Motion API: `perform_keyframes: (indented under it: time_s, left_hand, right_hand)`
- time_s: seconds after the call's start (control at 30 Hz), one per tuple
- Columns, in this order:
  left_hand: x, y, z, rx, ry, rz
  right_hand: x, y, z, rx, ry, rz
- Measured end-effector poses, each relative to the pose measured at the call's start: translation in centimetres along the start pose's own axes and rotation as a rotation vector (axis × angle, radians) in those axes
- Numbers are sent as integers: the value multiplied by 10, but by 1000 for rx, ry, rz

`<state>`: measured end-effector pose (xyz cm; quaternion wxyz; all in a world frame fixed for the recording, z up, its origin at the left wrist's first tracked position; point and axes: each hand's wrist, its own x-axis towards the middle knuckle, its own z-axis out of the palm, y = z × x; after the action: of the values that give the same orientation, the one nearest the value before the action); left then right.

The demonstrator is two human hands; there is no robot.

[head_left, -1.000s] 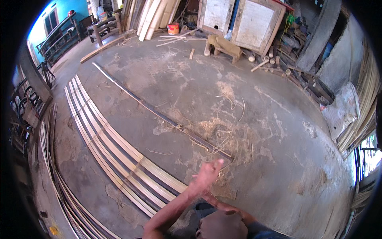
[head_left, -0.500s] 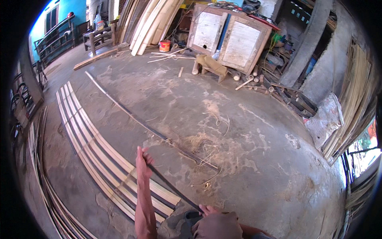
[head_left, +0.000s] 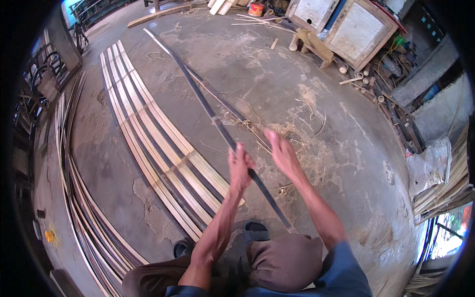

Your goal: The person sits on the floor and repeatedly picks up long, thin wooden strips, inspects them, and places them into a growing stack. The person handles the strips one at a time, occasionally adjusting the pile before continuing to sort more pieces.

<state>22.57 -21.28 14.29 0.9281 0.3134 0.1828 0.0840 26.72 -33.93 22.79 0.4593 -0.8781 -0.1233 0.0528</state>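
Observation:
A long dark strip, apparently split bamboo, slants from beside my knee up and away to the far left. My left hand is closed around it near the middle. To the right, my right hand is off the strip, slightly blurred, with its fingers stretched forward and nothing visible in them. Beyond my hands a thin brown pole lies on the floor, and the held strip overlaps its far part. Left of my left arm, a slatted panel of pale and dark strips lies flat, tied across with cross bands.
Loose long strips curve along the floor at the left. Fibre shavings are scattered past my right hand. A low wooden stool stands before a white-panelled cabinet. A white sack leans at the right. My sandalled foot is below.
My right hand has let go of the strip's near end and moved forward. My left hand grips further along, right of its former place. The view has tilted down.

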Motion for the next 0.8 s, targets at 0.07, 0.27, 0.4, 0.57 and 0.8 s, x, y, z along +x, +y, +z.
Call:
perform_keyframes:
  time_s: [0.07,0.27,0.4,0.57,0.8]
  left_hand:
    - [23,22,-10,37,51,90]
    - [28,53,31,144,-31,192]
    - [-1,38,67,618,-167,481]
    - [-74,6,103,984,-629,576]
    - [-114,-27,120,1129,-934,601]
  right_hand:
    - [-74,27,-13,-118,-31,85]
    - [-217,150,70,-27,147,368]
    - [-202,157,115,148,256,305]
    - [-210,182,132,23,204,163]
    - [-218,181,121,119,173,316]
